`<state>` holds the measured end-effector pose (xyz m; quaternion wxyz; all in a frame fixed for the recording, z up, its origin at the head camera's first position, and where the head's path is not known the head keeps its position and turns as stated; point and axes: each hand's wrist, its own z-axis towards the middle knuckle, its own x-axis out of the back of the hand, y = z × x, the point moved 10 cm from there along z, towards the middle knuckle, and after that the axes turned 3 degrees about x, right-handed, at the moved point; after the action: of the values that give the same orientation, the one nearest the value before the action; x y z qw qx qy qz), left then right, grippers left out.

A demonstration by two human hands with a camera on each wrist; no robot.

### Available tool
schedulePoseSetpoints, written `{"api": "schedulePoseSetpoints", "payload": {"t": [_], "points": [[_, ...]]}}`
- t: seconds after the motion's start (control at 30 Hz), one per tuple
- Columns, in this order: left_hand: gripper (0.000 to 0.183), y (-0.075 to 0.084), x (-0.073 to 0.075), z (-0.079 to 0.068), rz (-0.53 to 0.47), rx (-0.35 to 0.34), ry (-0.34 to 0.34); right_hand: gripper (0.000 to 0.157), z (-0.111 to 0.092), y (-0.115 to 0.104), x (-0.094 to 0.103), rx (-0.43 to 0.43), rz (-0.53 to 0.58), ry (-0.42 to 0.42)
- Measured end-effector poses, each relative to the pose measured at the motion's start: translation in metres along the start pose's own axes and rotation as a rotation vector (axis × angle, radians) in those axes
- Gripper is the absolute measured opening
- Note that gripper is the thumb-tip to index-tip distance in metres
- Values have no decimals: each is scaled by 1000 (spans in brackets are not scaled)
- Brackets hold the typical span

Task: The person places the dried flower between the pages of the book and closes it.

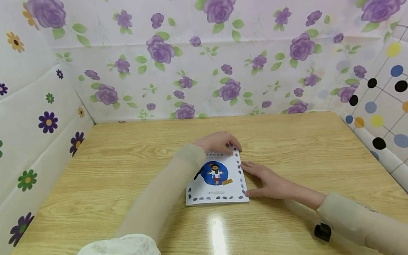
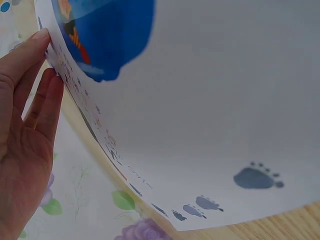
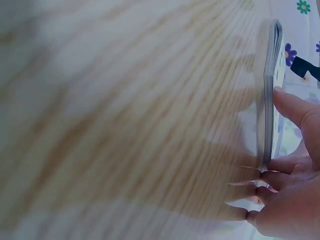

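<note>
A thin white picture book [image 1: 230, 187] lies on the wooden table, its cover showing a blue round picture with a figure and a border of small footprints. My left hand [image 1: 220, 141] reaches over its top and pinches the upper right edge. The left wrist view shows that thumb and the fingers [image 2: 52, 100] at the cover's margin, and the cover looks bowed there. Beside the right edge rests my right hand [image 1: 273, 184], fingers extended. Its thumb touches the lower right corner, and its fingertips meet the book's side and the tabletop in the right wrist view.
The wooden table [image 1: 104, 170] runs back to a wall cloth [image 1: 200, 76] with purple flowers. Patterned cloths also stand at the left and right sides. A small black device [image 1: 322, 232] sits at the right wrist.
</note>
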<state>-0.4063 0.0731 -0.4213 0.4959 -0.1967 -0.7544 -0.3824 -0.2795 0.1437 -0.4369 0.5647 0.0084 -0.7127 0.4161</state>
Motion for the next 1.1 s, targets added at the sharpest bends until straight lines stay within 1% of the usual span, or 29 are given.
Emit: {"api": "schedulePoseSetpoints", "payload": {"t": [0.33,0.57,0.67,0.77,0.87,0.97,1.03,1.1], "points": [[35,0,-1,-2,-9,15,-7,85,0,-1,-1,4,3,-5],[39,1,-2,-3,-16,25,-28,86,0,1,-4,2,-1,-12],[41,0,0,-4,-14,20,-30,87,0,3,-5,1,0,-15],[42,0,7,-6,-14,5,-15,87,0,5,-5,-4,-3,-18],[43,-2,19,-13,-37,3,11,87,0,6,-6,-12,-9,-20],[44,-3,31,-26,-34,-2,37,86,0,4,-4,-6,-20,-19],[45,-3,40,-37,-24,-5,54,85,0,1,-2,-2,-14,-20],[46,-4,48,-49,21,-1,59,82,0,-2,2,4,-8,-20]]}}
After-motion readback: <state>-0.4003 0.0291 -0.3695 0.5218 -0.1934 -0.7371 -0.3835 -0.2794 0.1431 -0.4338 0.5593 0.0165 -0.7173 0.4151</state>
